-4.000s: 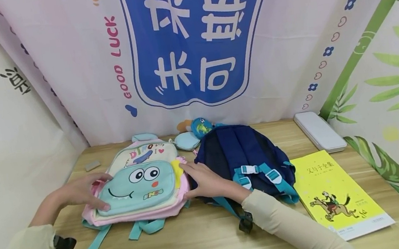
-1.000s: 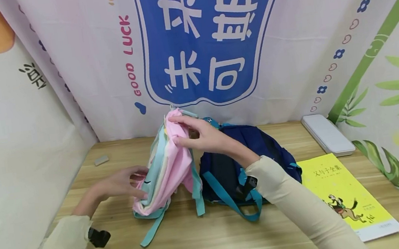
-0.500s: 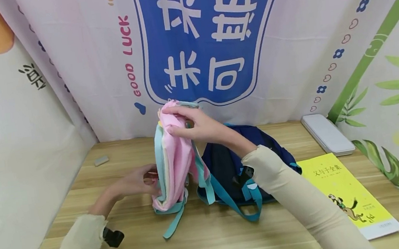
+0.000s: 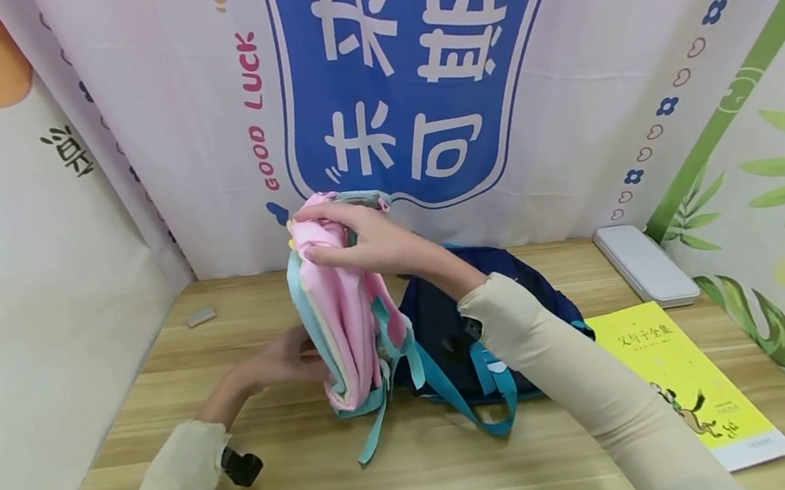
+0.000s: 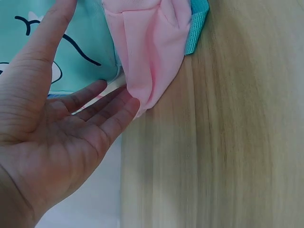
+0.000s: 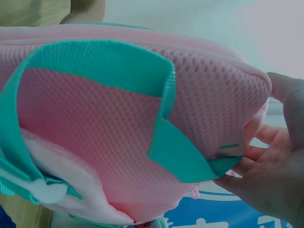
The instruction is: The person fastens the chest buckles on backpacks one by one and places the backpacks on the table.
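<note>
A small pink and mint backpack (image 4: pixel 341 310) stands on its edge at the middle of the table, seen side-on in the head view. My right hand (image 4: pixel 377 239) grips its upper end between thumb and fingers. My left hand (image 5: pixel 61 128) lies along the mint front; its thumb is stretched out and its fingertips touch the pink side. In the right wrist view the pink mesh back and a teal strap (image 6: pixel 99 64) show. The backpack hides part of my left fingers in the head view.
Right behind it lies a navy backpack (image 4: pixel 516 278) with teal straps. Farther right are a yellow book (image 4: pixel 676 365) and a white case (image 4: pixel 644 266). A small grey block (image 4: pixel 201 316) sits at the left rear. Printed cloth (image 4: pixel 205 178) walls the table.
The pink backpack was lying flat, front up; my hands have lifted it onto its edge and turned it. In the last second it has become more upright, its lower end shifting right.
</note>
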A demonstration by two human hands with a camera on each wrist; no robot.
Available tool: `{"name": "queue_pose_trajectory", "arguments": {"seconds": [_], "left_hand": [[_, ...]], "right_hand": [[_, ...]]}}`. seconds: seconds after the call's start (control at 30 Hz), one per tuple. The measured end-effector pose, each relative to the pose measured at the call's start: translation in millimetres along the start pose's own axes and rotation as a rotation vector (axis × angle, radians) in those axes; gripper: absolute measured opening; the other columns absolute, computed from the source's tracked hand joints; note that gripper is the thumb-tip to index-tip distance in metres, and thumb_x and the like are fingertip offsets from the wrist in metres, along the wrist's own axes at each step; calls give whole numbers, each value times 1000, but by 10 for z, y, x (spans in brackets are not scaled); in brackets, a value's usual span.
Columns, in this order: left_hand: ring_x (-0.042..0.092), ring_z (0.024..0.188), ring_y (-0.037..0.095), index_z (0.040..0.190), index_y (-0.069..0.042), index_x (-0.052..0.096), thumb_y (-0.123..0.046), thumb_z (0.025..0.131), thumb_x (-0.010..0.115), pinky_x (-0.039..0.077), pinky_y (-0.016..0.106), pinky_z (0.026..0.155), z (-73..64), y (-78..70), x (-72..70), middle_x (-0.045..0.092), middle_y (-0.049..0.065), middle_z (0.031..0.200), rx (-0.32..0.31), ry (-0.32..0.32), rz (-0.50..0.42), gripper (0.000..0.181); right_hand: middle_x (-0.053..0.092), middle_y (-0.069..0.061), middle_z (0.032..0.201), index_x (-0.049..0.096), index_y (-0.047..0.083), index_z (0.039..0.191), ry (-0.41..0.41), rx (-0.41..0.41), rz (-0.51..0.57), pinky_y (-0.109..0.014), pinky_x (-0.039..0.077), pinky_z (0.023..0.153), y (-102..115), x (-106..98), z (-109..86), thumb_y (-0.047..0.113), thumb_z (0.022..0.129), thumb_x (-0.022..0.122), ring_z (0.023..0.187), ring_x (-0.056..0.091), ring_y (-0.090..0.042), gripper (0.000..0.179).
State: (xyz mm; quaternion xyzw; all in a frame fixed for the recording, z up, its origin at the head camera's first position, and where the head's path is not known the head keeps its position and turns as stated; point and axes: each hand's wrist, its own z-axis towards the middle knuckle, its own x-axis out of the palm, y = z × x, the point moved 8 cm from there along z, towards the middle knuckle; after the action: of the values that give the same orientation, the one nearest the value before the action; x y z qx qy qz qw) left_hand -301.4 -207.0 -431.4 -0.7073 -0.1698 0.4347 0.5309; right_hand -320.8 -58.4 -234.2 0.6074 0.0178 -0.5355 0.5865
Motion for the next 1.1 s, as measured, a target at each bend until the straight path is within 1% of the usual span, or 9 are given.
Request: {"name": "queue_pose_trajectory", "arguments": {"seconds": [0.17,0.27,0.4,0.5,0.57,0.67,0.73,0.9,1.1], "left_hand": [[55,131,39,144,3,36,-16,90,79,48,43,110,-67,-23,-21,54,23,141,30,9,29,71],[55,131,42,143,6,37,-16,91,78,48,48,110,-122,-52,-77,53,26,141,38,20,80,69],[49,135,48,150,6,33,-18,89,79,42,58,112,-229,-174,-282,48,28,147,-12,-27,148,80],[46,138,48,154,2,32,-17,88,79,41,59,113,-324,-405,-534,45,25,152,-22,-135,188,83],[47,139,44,154,-1,36,-16,90,76,43,54,113,-379,-622,-711,46,23,153,22,-221,209,77],[51,138,31,149,-4,45,-15,95,72,50,35,108,-458,-963,-928,51,17,150,68,-347,214,61],[53,136,19,148,-5,47,-13,97,70,49,24,106,-489,-1178,-1015,53,13,149,114,-409,199,57],[54,130,5,145,-6,51,-8,96,69,47,16,104,-488,-1591,-1058,56,9,143,215,-480,187,52],[54,130,8,140,-8,56,-8,90,77,46,18,106,-383,-1795,-1007,59,3,139,251,-495,243,54]], "right_hand": [[49,-4,152,49,23,151,1,7,-4,-36,55,97,49,38,33,40,95,66,124,52,-18,61],[50,-3,152,50,24,150,-2,12,0,-35,55,96,60,53,50,41,95,66,124,53,-17,60],[49,-2,153,50,25,151,-2,11,11,-36,56,95,62,73,73,42,95,66,125,51,-18,60],[47,-2,155,49,25,151,-1,0,18,-37,55,97,63,88,91,42,95,65,127,50,-18,60],[46,-2,156,48,26,152,1,-6,29,-37,55,97,64,98,100,41,96,64,127,50,-18,60],[44,-2,157,47,26,152,4,-12,44,-37,55,96,60,113,105,39,96,64,126,50,-18,60],[43,-2,157,45,25,153,7,-16,55,-36,55,95,61,124,106,39,97,63,125,50,-18,61],[45,-2,155,43,24,154,6,-16,77,-36,55,95,60,144,116,39,98,63,124,50,-19,62],[43,-5,157,38,24,157,-4,23,76,-42,54,100,40,174,123,39,97,64,127,50,-21,67]]}}
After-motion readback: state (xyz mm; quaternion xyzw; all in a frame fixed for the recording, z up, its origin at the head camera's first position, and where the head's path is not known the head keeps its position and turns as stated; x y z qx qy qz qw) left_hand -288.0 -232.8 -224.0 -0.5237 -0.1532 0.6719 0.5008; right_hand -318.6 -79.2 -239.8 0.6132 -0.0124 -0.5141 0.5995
